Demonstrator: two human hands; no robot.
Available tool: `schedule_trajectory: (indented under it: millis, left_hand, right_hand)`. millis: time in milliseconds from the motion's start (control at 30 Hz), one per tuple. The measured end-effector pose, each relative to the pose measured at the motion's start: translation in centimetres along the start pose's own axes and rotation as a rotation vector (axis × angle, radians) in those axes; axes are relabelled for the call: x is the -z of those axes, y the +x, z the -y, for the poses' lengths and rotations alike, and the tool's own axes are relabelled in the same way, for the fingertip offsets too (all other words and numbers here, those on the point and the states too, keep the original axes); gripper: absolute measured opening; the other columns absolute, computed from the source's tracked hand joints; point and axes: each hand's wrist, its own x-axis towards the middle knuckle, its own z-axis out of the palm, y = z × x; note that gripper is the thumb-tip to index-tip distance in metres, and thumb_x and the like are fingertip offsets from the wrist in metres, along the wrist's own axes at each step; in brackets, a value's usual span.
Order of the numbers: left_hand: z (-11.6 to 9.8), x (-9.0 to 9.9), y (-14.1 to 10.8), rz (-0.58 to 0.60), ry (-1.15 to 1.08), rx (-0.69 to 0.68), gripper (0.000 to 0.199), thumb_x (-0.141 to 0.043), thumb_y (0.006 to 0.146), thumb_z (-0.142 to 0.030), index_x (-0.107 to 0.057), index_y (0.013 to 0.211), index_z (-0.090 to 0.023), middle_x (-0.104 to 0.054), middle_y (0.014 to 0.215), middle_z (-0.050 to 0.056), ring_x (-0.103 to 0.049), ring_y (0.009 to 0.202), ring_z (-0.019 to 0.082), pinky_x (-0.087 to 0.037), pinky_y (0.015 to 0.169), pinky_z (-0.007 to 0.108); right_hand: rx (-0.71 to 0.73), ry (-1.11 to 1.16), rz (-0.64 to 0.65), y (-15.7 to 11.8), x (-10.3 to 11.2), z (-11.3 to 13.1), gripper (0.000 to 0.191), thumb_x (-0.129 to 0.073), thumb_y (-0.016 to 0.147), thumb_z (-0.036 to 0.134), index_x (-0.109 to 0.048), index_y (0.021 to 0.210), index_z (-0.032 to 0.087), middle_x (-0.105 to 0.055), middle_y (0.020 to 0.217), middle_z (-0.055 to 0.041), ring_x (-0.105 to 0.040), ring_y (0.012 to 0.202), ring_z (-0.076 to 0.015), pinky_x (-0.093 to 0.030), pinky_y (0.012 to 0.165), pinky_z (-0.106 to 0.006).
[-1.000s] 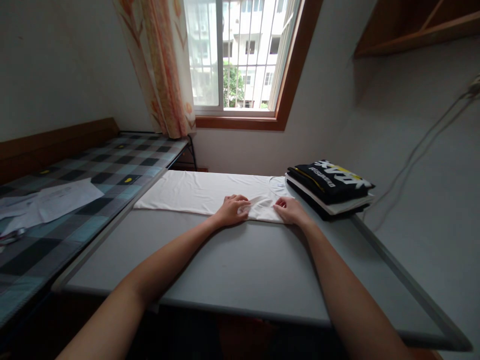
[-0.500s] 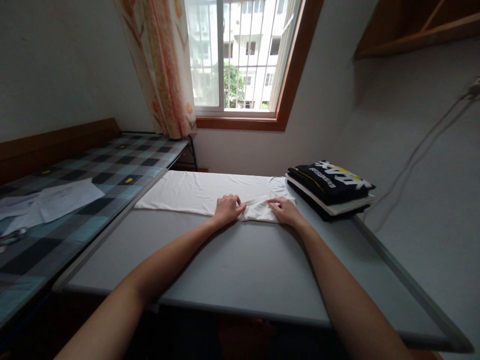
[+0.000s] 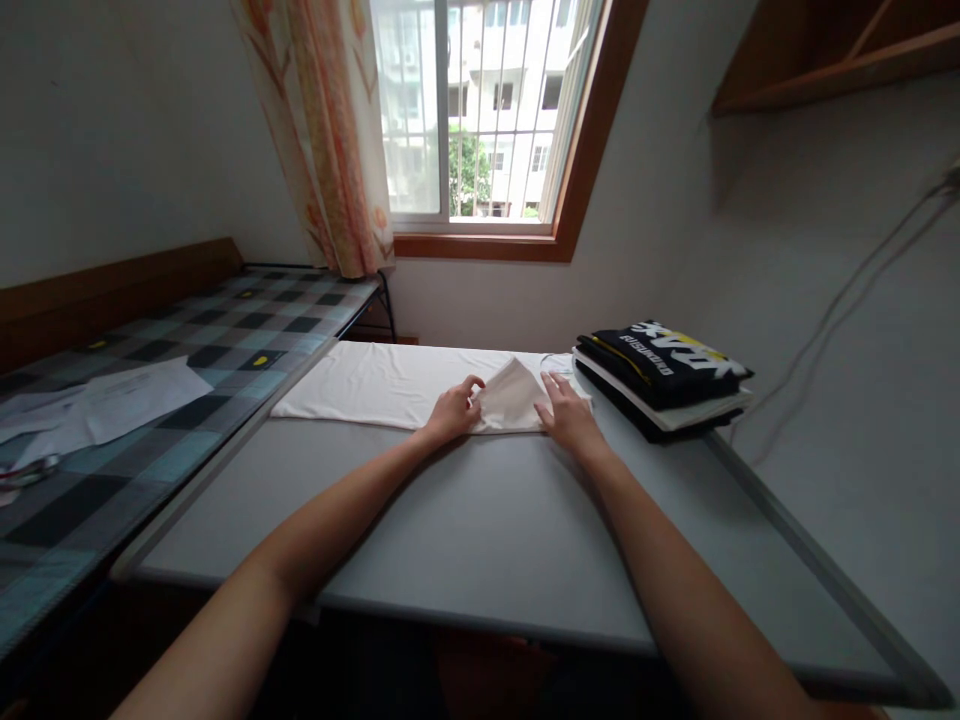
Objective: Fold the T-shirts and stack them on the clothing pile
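Note:
A white T-shirt [image 3: 390,385] lies stretched across the far part of a grey table [image 3: 465,540], its collar toward the right. My left hand [image 3: 451,411] pinches the shirt's sleeve and holds it lifted and folded over toward the shirt's body. My right hand [image 3: 568,416] rests flat on the shirt by the shoulder, fingers spread, just right of the raised sleeve flap [image 3: 510,395].
A stack of folded clothes [image 3: 664,375], black with white and yellow print on top, sits at the table's right, near the wall. A bed with a checked cover [image 3: 195,345] and white papers [image 3: 105,400] runs along the left. A window and curtain stand behind.
My left hand has gripped the sleeve and lifted it up off the table, turning it inward over the shirt. My right hand shifted slightly onto the shoulder area.

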Motion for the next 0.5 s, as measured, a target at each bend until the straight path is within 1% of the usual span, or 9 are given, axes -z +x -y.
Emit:
schedule_trajectory:
  millis: [67, 133, 200, 267, 333, 433, 467, 500]
  left_hand:
    - [0.2, 0.0, -0.2, 0.000, 0.051, 0.011, 0.036, -0.054, 0.081, -0.013, -0.056, 0.115, -0.023, -0.059, 0.076, -0.003, -0.057, 0.065, 0.013, -0.044, 0.064, 0.023]
    - [0.3, 0.0, -0.2, -0.001, 0.065, 0.017, 0.037, -0.055, 0.081, -0.014, -0.057, 0.118, -0.023, -0.059, 0.075, -0.003, -0.057, 0.065, 0.013, -0.044, 0.065, 0.024]
    - [0.2, 0.0, -0.2, 0.017, 0.071, 0.019, 0.033, -0.056, 0.081, -0.017, -0.061, 0.113, -0.022, -0.060, 0.074, -0.002, -0.058, 0.067, 0.014, -0.044, 0.066, 0.024]
    - [0.1, -0.1, -0.2, 0.040, 0.089, 0.015, 0.025, -0.058, 0.082, -0.019, -0.065, 0.105, -0.022, -0.060, 0.074, -0.001, -0.059, 0.071, 0.015, -0.046, 0.069, 0.026]
    - [-0.1, 0.0, -0.4, 0.022, 0.128, -0.007, 0.018, -0.059, 0.083, -0.023, -0.068, 0.099, -0.021, -0.062, 0.082, 0.002, -0.060, 0.079, 0.017, -0.047, 0.076, 0.028]
    - [-0.6, 0.3, -0.7, -0.080, 0.246, -0.101, 0.018, -0.062, 0.083, -0.028, -0.069, 0.098, -0.020, -0.060, 0.105, 0.008, -0.058, 0.098, 0.021, -0.045, 0.089, 0.033]
    - [-0.9, 0.5, -0.7, -0.083, 0.285, -0.146, 0.019, -0.062, 0.084, -0.030, -0.069, 0.098, -0.021, -0.060, 0.108, 0.009, -0.057, 0.101, 0.022, -0.044, 0.092, 0.034]
    - [-1.3, 0.8, -0.8, -0.050, 0.312, -0.188, 0.019, -0.061, 0.086, -0.032, -0.069, 0.098, -0.021, -0.061, 0.107, 0.009, -0.057, 0.100, 0.022, -0.044, 0.091, 0.035]
  right_hand:
    - [-0.061, -0.053, 0.096, -0.1, 0.2, -0.1, 0.050, -0.044, 0.093, 0.029, -0.049, 0.140, 0.014, -0.053, 0.141, -0.0175, -0.053, 0.123, -0.0308, -0.042, 0.099, -0.044]
    - [-0.153, -0.060, 0.173, -0.1, 0.8, -0.6, 0.043, -0.042, 0.095, 0.030, -0.058, 0.132, 0.015, -0.064, 0.126, -0.0156, -0.058, 0.117, -0.0294, -0.042, 0.097, -0.043]
    - [-0.245, -0.055, 0.213, 0.1, 1.4, -1.2, 0.038, -0.042, 0.095, 0.033, -0.065, 0.122, 0.019, -0.071, 0.113, -0.0125, -0.062, 0.111, -0.0284, -0.043, 0.094, -0.041]
    - [-0.306, -0.066, 0.231, 0.2, 1.8, -1.8, 0.034, -0.044, 0.094, 0.037, -0.070, 0.110, 0.021, -0.073, 0.107, -0.0110, -0.063, 0.109, -0.0289, -0.043, 0.091, -0.041]
    - [-0.346, -0.084, 0.250, 0.2, 1.8, -2.4, 0.033, -0.046, 0.092, 0.040, -0.073, 0.098, 0.021, -0.073, 0.102, -0.0112, -0.063, 0.106, -0.0300, -0.043, 0.088, -0.041]
    - [-0.391, -0.089, 0.247, 0.1, 1.4, -3.2, 0.034, -0.051, 0.087, 0.045, -0.074, 0.090, 0.020, -0.073, 0.098, -0.0124, -0.064, 0.102, -0.0307, -0.045, 0.084, -0.040]
    - [-0.406, -0.083, 0.235, 0.0, 1.2, -3.5, 0.034, -0.052, 0.086, 0.046, -0.074, 0.089, 0.020, -0.073, 0.097, -0.0124, -0.065, 0.100, -0.0307, -0.045, 0.083, -0.040]
    - [-0.421, -0.072, 0.224, 0.0, 1.1, -3.8, 0.033, -0.053, 0.084, 0.046, -0.074, 0.088, 0.020, -0.074, 0.094, -0.0121, -0.065, 0.098, -0.0304, -0.045, 0.082, -0.039]
